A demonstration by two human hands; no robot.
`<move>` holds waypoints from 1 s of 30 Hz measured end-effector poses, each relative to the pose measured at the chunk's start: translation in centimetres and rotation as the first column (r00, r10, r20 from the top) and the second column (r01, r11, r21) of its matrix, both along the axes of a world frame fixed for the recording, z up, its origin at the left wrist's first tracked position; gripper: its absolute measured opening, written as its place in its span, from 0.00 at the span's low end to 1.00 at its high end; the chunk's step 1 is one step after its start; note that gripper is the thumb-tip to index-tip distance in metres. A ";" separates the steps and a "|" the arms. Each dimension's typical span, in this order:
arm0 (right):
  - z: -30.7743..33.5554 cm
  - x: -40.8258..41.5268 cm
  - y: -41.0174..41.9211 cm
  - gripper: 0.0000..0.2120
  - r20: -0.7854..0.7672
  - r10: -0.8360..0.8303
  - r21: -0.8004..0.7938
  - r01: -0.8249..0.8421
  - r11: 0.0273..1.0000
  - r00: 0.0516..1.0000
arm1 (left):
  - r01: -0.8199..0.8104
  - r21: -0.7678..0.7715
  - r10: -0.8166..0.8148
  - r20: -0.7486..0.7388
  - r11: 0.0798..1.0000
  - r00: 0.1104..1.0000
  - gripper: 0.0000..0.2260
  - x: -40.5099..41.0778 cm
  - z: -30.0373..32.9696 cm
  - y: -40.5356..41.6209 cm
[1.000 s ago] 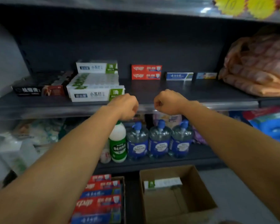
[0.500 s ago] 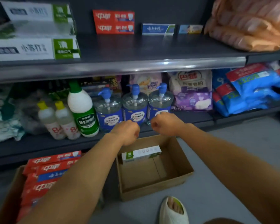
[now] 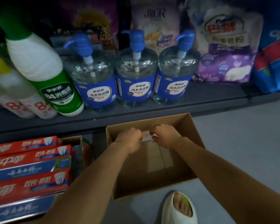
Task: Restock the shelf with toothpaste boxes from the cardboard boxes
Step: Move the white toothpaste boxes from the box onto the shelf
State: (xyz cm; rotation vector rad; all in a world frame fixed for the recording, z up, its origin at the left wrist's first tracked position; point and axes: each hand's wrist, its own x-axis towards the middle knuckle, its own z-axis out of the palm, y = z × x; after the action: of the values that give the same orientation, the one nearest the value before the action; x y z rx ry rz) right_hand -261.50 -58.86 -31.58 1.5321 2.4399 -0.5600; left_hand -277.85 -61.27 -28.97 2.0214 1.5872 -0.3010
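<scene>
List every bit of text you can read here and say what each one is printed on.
"84消毒液": green and white bottle.
"冷水洗洁精": each of the three pump bottles.
"Soap Powder": pale pouch behind them.
"中华": red toothpaste boxes.
"巴狮": purple and white bag; its smaller print is blurred.
Blue toothpaste boxes: script too blurred to read.
Box between the hands: print hidden.

Matt brown corrugated card forms the cardboard box (image 3: 189, 126), glossy printed card the red toothpaste boxes (image 3: 31, 152), clear shiny plastic the pump bottles (image 3: 136, 65), slick plastic film the purple bag (image 3: 225, 54), dull painted metal the shelf (image 3: 200, 94).
</scene>
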 end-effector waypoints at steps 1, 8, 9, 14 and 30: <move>-0.7 0.0 0.1 0.13 0.004 -0.003 -0.013 0.003 1.000 1.000 | -0.009 -0.003 0.009 -0.003 1.000 1.000 0.12 -0.1 -0.4 0.2; -4.1 -0.9 0.4 0.18 0.048 0.023 0.034 -0.024 0.999 0.999 | -0.064 -0.034 0.064 -0.020 0.997 0.998 0.13 -0.6 -2.8 0.4; -4.4 -0.9 0.3 0.20 0.057 0.037 0.049 -0.040 0.998 0.998 | -0.069 -0.036 0.068 -0.019 0.997 0.997 0.12 -0.6 -2.9 0.3; -6.2 -0.6 -1.0 0.27 0.181 0.118 0.142 -0.145 0.979 0.976 | -0.103 -0.044 0.104 0.018 0.994 0.994 0.14 -0.4 -3.1 0.3; 4.3 -1.1 -2.3 0.19 0.189 0.054 -0.015 -0.052 0.999 0.980 | -0.077 0.090 0.073 0.048 0.993 0.996 0.13 -3.6 4.5 -2.7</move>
State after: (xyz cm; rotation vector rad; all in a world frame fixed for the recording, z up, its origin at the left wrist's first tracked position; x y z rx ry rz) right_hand -262.63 -61.18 -27.32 1.4399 2.3228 -0.3959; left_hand -281.47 -63.99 -24.45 2.0161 1.6722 -0.1563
